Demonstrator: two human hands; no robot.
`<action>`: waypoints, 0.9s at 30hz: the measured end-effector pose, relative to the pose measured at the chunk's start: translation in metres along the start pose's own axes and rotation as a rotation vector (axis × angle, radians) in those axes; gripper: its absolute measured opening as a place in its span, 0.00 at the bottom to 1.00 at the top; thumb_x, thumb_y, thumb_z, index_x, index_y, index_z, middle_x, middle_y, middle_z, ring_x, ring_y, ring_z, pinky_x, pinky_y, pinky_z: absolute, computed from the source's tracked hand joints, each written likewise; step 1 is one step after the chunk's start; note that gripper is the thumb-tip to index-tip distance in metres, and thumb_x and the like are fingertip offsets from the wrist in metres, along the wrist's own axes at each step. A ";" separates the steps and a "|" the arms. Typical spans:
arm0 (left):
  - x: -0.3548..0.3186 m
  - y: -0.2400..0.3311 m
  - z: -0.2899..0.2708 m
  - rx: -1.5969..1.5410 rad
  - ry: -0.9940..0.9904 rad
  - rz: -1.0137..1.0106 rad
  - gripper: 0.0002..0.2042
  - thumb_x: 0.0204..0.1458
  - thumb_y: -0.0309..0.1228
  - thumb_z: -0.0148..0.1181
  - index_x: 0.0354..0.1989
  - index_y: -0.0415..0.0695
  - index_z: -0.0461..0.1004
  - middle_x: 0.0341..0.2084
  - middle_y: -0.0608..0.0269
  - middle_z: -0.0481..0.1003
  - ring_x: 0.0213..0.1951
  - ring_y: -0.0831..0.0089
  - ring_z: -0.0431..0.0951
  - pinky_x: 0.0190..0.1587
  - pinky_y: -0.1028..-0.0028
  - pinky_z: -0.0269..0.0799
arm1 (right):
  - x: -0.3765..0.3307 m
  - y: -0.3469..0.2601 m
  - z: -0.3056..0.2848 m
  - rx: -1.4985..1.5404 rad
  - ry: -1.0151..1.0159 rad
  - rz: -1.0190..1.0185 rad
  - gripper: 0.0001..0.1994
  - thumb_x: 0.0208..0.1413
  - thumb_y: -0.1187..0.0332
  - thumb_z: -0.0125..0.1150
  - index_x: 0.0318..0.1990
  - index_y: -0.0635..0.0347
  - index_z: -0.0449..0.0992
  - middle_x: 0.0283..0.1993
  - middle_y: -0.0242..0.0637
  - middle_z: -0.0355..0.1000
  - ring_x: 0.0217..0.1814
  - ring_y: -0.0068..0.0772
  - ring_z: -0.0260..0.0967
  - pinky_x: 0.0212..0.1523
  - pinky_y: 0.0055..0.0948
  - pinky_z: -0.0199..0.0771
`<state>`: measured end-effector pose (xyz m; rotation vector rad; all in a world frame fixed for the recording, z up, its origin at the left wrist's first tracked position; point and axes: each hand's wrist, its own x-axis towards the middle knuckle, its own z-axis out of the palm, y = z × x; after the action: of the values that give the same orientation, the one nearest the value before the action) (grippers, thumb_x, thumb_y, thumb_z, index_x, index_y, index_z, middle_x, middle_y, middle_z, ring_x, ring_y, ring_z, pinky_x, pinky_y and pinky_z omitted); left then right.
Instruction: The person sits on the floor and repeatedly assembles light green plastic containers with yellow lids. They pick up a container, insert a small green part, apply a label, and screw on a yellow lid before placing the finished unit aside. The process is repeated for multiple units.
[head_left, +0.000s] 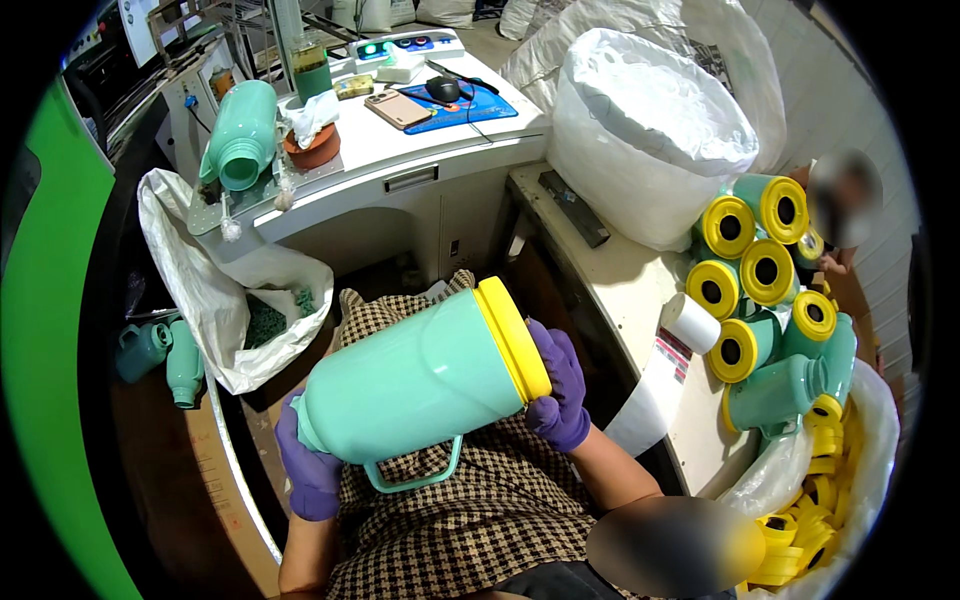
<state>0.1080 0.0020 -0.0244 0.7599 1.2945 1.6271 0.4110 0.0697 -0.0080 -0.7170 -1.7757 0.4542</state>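
A mint-green plastic thermos jug shell [405, 375] lies on its side across my lap, between my two hands in purple gloves. My left hand [308, 465] is closed round its narrow neck end. At the wide end sits a yellow base ring [512, 340], and my right hand [560, 385] grips its rim with fingers and thumb. The shell's loop handle [418, 483] points down toward my checked apron [450, 540]. Part of the left fingers is hidden behind the neck.
Several green shells with yellow bases [766, 272] are stacked on the right bench, beside a label roll [690, 322]. A bag of yellow rings [820, 490] stands below. Another shell [240, 135] lies on the white desk [480, 140]; a sack [215, 290] hangs left. Another person [845, 200] is at right.
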 end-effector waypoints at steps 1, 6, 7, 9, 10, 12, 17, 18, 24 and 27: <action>-0.001 -0.001 -0.001 0.098 -0.019 0.051 0.14 0.63 0.33 0.54 0.53 0.37 0.71 0.42 0.64 0.76 0.43 0.75 0.75 0.49 0.74 0.72 | -0.002 -0.004 -0.001 -0.018 0.009 0.000 0.40 0.67 0.41 0.49 0.69 0.74 0.62 0.56 0.49 0.72 0.48 0.40 0.69 0.52 0.35 0.69; -0.006 -0.007 -0.017 0.589 -0.088 0.316 0.17 0.68 0.39 0.42 0.54 0.38 0.67 0.48 0.59 0.69 0.51 0.68 0.70 0.57 0.69 0.65 | -0.022 -0.010 0.001 0.057 0.112 0.168 0.37 0.69 0.43 0.46 0.69 0.72 0.62 0.58 0.51 0.72 0.52 0.44 0.72 0.56 0.37 0.70; -0.008 -0.004 -0.015 0.625 -0.110 0.363 0.18 0.67 0.40 0.43 0.54 0.38 0.67 0.49 0.59 0.67 0.53 0.67 0.69 0.59 0.68 0.63 | -0.024 -0.011 0.003 0.071 0.167 0.180 0.36 0.70 0.44 0.45 0.69 0.71 0.62 0.59 0.50 0.72 0.54 0.44 0.72 0.58 0.37 0.70; -0.023 0.013 0.002 0.409 -0.059 0.425 0.32 0.58 0.57 0.51 0.56 0.38 0.64 0.49 0.55 0.65 0.55 0.63 0.66 0.60 0.62 0.62 | -0.039 -0.001 -0.002 0.259 0.114 0.532 0.34 0.71 0.46 0.44 0.70 0.69 0.61 0.63 0.48 0.70 0.61 0.42 0.69 0.63 0.37 0.67; -0.026 0.017 0.002 0.359 -0.120 0.425 0.35 0.55 0.59 0.53 0.57 0.38 0.64 0.50 0.54 0.65 0.55 0.63 0.66 0.61 0.61 0.61 | -0.049 0.004 -0.007 0.348 0.114 0.708 0.34 0.72 0.47 0.43 0.71 0.69 0.60 0.65 0.47 0.69 0.65 0.41 0.67 0.66 0.37 0.65; -0.040 0.045 0.030 0.384 -0.252 0.467 0.36 0.52 0.55 0.56 0.59 0.36 0.64 0.51 0.53 0.66 0.54 0.60 0.69 0.60 0.58 0.63 | -0.069 0.019 -0.016 0.555 -0.027 0.804 0.32 0.72 0.49 0.45 0.73 0.66 0.58 0.69 0.45 0.65 0.71 0.36 0.60 0.72 0.34 0.57; 0.001 0.024 0.046 0.369 -0.165 0.440 0.43 0.57 0.42 0.61 0.75 0.41 0.44 0.69 0.51 0.57 0.68 0.55 0.61 0.70 0.57 0.60 | -0.059 -0.006 -0.088 0.306 0.390 0.719 0.32 0.69 0.55 0.55 0.74 0.62 0.57 0.70 0.45 0.64 0.71 0.35 0.60 0.72 0.36 0.57; 0.014 0.009 0.038 0.195 -0.244 0.438 0.34 0.59 0.27 0.51 0.74 0.40 0.48 0.67 0.52 0.59 0.67 0.58 0.63 0.69 0.59 0.62 | -0.046 -0.005 -0.109 0.185 0.545 0.645 0.32 0.69 0.55 0.55 0.73 0.63 0.57 0.69 0.46 0.64 0.70 0.36 0.61 0.72 0.36 0.57; -0.005 0.006 0.060 0.501 -0.611 0.481 0.24 0.48 0.33 0.66 0.53 0.35 0.73 0.50 0.50 0.73 0.52 0.56 0.74 0.58 0.62 0.70 | 0.012 -0.021 -0.337 -0.874 1.262 -0.175 0.40 0.62 0.59 0.68 0.73 0.69 0.53 0.69 0.49 0.62 0.66 0.40 0.65 0.69 0.39 0.63; 0.009 -0.014 0.055 0.673 -0.677 0.599 0.20 0.47 0.31 0.70 0.50 0.38 0.78 0.47 0.49 0.78 0.50 0.52 0.78 0.55 0.60 0.73 | -0.021 0.007 -0.498 -1.305 1.168 -0.148 0.38 0.57 0.65 0.72 0.70 0.69 0.60 0.68 0.51 0.65 0.64 0.42 0.69 0.68 0.40 0.66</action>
<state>0.1560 0.0340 -0.0244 2.0614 1.1396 1.1304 0.8896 0.0374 0.1281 -1.3097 -0.7628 -1.1656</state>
